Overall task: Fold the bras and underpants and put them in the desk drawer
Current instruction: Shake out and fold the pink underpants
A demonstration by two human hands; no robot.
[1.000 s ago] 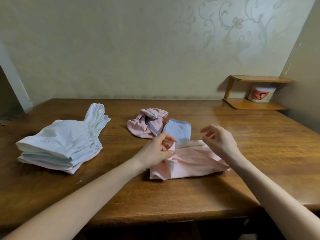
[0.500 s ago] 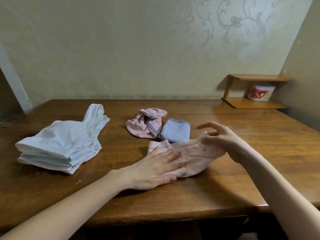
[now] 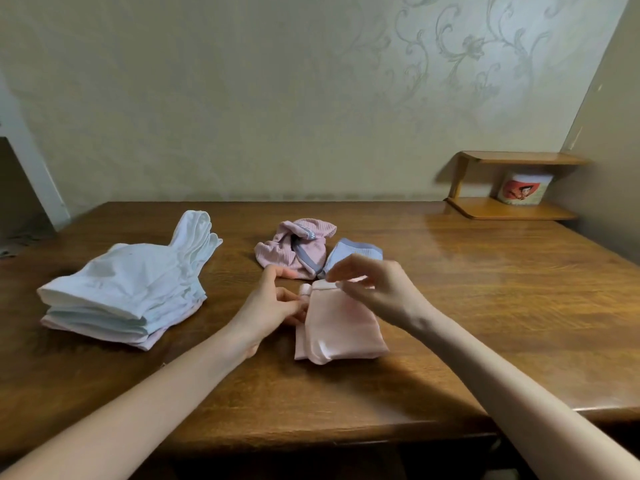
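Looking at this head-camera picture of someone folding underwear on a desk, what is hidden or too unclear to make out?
- Desk drawer: not visible; the desk front is cut off in shadow at the bottom edge.
- Blue underpants: partly hidden behind the right hand.
- Pink underpants: left edge covered by the left hand.
- White stack: item count unclear.
- Tub on the shelf: label too small.

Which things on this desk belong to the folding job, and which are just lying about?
Job:
pale pink garment, pinched by left hand and right hand
crumpled pink garment
blue garment
white folded stack
desk

Lying about:
corner shelf
printed tub on it
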